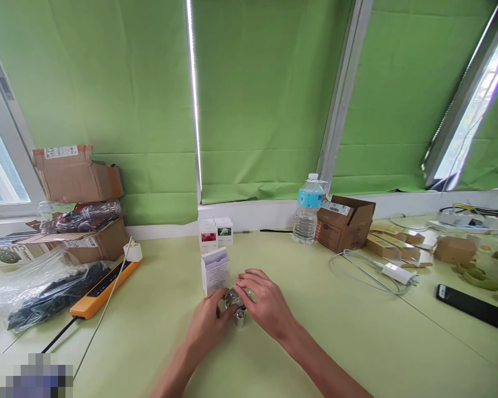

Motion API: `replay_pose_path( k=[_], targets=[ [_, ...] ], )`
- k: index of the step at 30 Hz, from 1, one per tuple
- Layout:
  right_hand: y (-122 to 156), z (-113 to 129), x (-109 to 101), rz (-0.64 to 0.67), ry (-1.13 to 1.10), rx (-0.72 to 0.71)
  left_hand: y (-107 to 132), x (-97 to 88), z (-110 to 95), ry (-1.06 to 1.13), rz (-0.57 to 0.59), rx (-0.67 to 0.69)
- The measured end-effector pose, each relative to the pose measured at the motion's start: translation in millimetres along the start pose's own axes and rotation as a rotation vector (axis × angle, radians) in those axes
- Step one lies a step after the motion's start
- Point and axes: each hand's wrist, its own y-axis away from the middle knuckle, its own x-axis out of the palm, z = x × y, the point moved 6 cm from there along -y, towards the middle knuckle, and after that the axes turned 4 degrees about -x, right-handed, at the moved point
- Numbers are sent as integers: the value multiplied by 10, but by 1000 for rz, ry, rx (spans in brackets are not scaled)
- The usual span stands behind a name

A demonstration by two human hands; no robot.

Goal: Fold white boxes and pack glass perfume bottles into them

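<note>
- A smooth pale green table [356, 342] is seen, matte and flat.
- A small white carton [215, 271] is stood upright just behind the hands, its flap raised.
- The left hand [209, 323] and right hand [265, 301] are curled together around a small shiny metal piece [237, 309] at mid-table.
- The piece is largely covered by fingers; its shape cannot be made out.

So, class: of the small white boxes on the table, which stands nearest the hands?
The plain white box beside the left hand; the two picture-fronted boxes stand farther back, by the wall.
</note>
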Motion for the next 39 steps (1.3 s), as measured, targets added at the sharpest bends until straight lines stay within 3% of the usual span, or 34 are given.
replay_pose_path(
  k=[12, 15, 18, 23, 27, 33, 39],
  targets=[
    [12, 14, -60, -61, 16, -20, -1, 17, 39, -10, 5, -23],
    [23, 12, -116, -57, 12, 34, 6, 4, 35, -27, 6, -34],
    [75, 9, -119, 29, 31, 117, 2, -17, 28, -28, -15, -35],
    [249, 32, 62, 309, 82, 203, -17, -13, 31, 6, -6, -13],
    [328, 76, 180, 384, 131, 185, -26, -8, 57, 4, -18, -14],
    [335, 117, 236, 368, 88, 127, -28, -1, 55, 11, -7, -9],
    [283, 219, 127, 299, -76, 106, -16, -16, 29, 33, 23, -8]
  ],
)
